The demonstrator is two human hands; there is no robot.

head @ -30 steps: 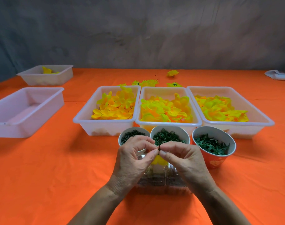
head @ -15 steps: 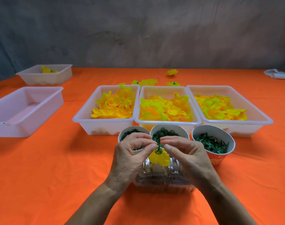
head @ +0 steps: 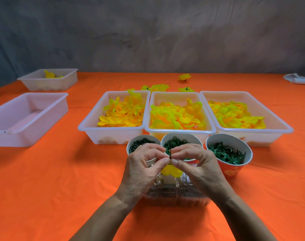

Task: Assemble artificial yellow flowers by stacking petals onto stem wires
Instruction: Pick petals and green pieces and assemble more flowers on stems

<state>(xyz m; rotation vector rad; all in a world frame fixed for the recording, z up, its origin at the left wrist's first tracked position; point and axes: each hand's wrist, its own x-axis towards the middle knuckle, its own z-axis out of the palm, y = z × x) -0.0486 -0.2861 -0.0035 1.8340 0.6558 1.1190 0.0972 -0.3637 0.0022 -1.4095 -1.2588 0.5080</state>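
left hand (head: pixel 142 168) + right hand (head: pixel 198 166): fingertips pinch thin stem wire (head: pixel 170 152) | yellow petal (head: pixel 170 170) threaded just below | over clear container (head: pixel 176 195)

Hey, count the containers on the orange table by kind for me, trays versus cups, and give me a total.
White plastic trays: 5
Paper cups of green parts: 3
Total: 8
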